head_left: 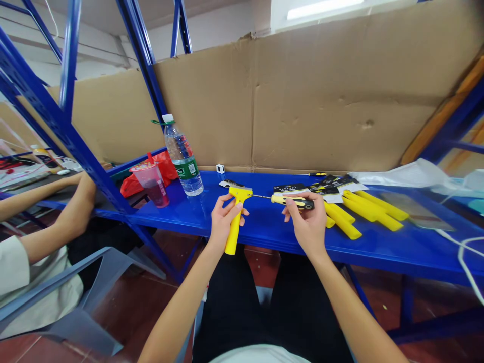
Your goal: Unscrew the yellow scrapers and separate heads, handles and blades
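My left hand (220, 221) is closed around a yellow T-shaped scraper (233, 237), its handle hanging down and a thin metal edge along the top of its head. My right hand (310, 224) grips a screwdriver (280, 199) with a pale yellow and black handle, held level. The screwdriver's shaft points left and its tip meets the right side of the scraper's head; whether it sits in a screw is too small to tell. Beyond my right hand, several yellow scraper handles (374, 207) lie on the blue table (257, 229), near black-and-white printed cards (291, 188).
A water bottle (185, 164) and a pink drink cup (153, 184) stand at the left. Another screwdriver (316, 174) lies at the back. Cardboard (321, 101) walls the rear. A white cable (465, 257) hangs at right. A co-worker's arm (64, 217) shows beyond the blue post.
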`<state>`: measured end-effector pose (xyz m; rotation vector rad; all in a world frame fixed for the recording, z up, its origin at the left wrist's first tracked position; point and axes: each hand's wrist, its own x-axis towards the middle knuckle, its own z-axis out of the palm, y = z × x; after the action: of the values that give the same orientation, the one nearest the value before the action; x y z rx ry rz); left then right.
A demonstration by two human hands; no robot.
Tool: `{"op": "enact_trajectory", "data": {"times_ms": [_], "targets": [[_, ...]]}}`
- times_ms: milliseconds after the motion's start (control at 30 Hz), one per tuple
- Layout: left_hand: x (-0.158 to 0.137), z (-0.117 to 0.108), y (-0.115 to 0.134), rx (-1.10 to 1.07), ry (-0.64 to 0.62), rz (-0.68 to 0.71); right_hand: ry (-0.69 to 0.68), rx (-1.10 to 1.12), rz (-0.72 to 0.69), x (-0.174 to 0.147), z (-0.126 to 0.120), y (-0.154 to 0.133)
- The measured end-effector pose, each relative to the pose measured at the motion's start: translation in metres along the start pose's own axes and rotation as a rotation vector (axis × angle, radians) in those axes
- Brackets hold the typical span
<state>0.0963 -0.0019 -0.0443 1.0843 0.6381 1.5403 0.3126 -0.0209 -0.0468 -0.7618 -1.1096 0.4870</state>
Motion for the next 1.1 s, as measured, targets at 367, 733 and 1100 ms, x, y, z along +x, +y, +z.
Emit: {"op": "enact_trajectory", "data": {"times_ms": [367, 733, 1100], "targets": [[-0.001, 0.001, 0.002, 0.004, -0.011, -0.010, -0.010, -0.029, 0.006, 0.000, 0.000, -0.002], [0.000, -0.001, 0.003, 0.005, -0.025, -0.025, -0.094, -0.011, -0.168, -0.004, -0.002, 0.004], [0.000, -0.003, 0.003, 0.011, -0.063, -0.034, 0.066, -0.101, -0.052, 0.001, -0.005, 0.009]]}}
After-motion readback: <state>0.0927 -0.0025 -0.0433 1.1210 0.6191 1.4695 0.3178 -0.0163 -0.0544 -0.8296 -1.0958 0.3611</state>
